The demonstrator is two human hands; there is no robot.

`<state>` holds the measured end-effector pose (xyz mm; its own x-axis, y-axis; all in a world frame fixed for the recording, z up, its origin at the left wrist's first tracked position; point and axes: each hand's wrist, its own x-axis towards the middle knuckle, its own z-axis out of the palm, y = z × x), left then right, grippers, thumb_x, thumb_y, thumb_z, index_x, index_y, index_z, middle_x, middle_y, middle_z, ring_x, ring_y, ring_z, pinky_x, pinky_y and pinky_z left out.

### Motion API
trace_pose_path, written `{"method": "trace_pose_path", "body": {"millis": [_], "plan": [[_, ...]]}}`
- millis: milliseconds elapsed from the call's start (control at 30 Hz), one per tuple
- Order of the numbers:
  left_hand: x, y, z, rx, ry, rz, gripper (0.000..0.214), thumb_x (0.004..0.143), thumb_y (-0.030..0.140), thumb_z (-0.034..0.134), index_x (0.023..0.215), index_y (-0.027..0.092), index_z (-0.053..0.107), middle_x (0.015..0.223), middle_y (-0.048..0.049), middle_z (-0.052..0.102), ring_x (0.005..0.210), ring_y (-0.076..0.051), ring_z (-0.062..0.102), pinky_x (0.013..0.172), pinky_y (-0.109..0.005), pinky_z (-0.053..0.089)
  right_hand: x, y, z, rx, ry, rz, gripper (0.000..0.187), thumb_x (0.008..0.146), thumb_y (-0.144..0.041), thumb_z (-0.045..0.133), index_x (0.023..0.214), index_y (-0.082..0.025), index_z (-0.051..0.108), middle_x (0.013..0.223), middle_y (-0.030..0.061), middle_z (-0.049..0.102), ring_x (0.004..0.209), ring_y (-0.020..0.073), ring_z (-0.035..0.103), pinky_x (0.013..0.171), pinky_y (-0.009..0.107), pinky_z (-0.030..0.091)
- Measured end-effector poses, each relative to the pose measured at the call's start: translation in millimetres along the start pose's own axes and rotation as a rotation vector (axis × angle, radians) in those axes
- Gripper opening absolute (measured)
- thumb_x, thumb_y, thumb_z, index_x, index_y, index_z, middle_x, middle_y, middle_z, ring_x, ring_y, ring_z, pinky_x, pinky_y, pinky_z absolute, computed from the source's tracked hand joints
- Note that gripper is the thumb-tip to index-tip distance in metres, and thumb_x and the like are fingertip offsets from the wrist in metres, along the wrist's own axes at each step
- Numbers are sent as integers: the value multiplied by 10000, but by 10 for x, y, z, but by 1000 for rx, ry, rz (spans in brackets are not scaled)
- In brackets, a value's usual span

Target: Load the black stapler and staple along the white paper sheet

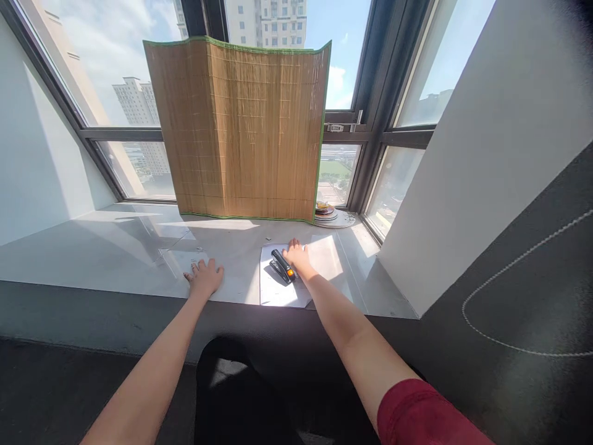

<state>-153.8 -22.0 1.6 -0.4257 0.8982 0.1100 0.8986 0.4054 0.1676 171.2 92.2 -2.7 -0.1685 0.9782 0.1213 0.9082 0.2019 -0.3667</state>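
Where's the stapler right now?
In the head view, the black stapler lies near the middle, on the white paper on the windowsill, just left of the right hand.

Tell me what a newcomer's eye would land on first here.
Most likely the tall, green-edged slatted mat, standing on the sill in front of the window. Next, the black stapler with its orange spot, lying on sunlit white paper just beside the right hand. The left hand is spread farther left at the sill.

Black stapler lies slanted on white paper
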Motion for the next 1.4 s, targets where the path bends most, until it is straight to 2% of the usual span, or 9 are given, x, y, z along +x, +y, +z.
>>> {"method": "trace_pose_path", "body": {"millis": [233, 433, 633, 733, 833, 933, 1033, 1167, 1400], "plan": [[-101, 95, 49, 18, 105, 68, 543, 1121, 350, 321, 1466, 98, 658, 1551, -320, 582, 1478, -476, 533, 1191, -722, 433, -211, 770, -247, 92, 87, 67, 649, 1099, -364, 421, 1702, -142, 510, 1738, 196, 479, 1705, 385, 279, 1391, 652, 117], [-314, 785, 209, -168, 125, 573, 428, 1110, 196, 367, 1381, 175, 698, 1493, -198, 667, 1360, -329, 659, 1155, -486, 547, -168, 731, -230, 38, 53, 99, 659, 1110, -384, 371, 1741, -217, 458, 1809, 132, 374, 1727, 325, 250, 1407, 640, 87], [-459, 1417, 311, -407, 22, 861, 457, 1108, 305, 447, 1487, 248, 696, 1690, -116, 579, 1591, -335, 521, 1336, -528, 419, -204, 664, -182, 4, 59, 45, 679, 1117, -374, 344, 1746, -124, 400, 1820, 199, 322, 1726, 337, 252, 1387, 683, 112], [-535, 1595, 321, -424, -57, 860, 501, 1070, 296, 472, 1495, 216, 726, 1661, -155, 612, 1579, -414, 524, 1341, -601, 384, -214, 600, -234, 56, 79, 26, 666, 1104, -352, 350, 1726, -127, 424, 1808, 201, 350, 1719, 346, 267, 1382, 688, 136], [-582, 1652, 291, -404, -62, 815, 536, 1061, 303, 458, 1520, 221, 723, 1643, -148, 632, 1539, -425, 559, 1324, -590, 387, -220, 569, -369, 175, 166, -23, 573, 1102, -350, 352, 1601, -201, 590, 1689, 169, 536, 1621, 347, 435, 1337, 618, 326], [-597, 1638, 240, -379, -77, 814, 545, 1075, 372, 467, 1537, 219, 712, 1631, -148, 640, 1527, -429, 564, 1296, -569, 406, -342, 628, -495, 358, 220, -82, 525, 1146, -420, 275, 1192, -246, 769, 1233, 160, 771, 1238, 351, 692, 1118, 543, 546], [-595, 1627, 216, -318, -78, 836, 549, 1095, 422, 472, 1553, 211, 689, 1632, -166, 633, 1531, -426, 551, 1277, -575, 416, -637, 748, -522, 468, 138, -207, 500, 1145, -573, 366, 939, -263, 701, 927, 78, 737, 932, 301, 699, 898, 457, 593], [-587, 1645, 235, -262, -62, 829, 524, 1079, 406, 528, 1547, 219, 673, 1635, -156, 624, 1530, -409, 545, 1273, -571, 425, -1027, 854, -455, 361, 44, -298, 376, 922, -597, 781, 1028, -252, 677, 978, 16, 730, 861, 225, 667, 767, 313, 523], [-552, 1652, 270, -230, -41, 801, 454, 1031, 355, 598, 1462, 263, 705, 1491, -132, 707, 1425, -356, 629, 1225, -487, 472, -922, 967, -515, 376, 200, -254, 153, 914, -304, 733, 1050, -241, 760, 1071, 61, 800, 1027, 251, 706, 998, 363, 555]]}}
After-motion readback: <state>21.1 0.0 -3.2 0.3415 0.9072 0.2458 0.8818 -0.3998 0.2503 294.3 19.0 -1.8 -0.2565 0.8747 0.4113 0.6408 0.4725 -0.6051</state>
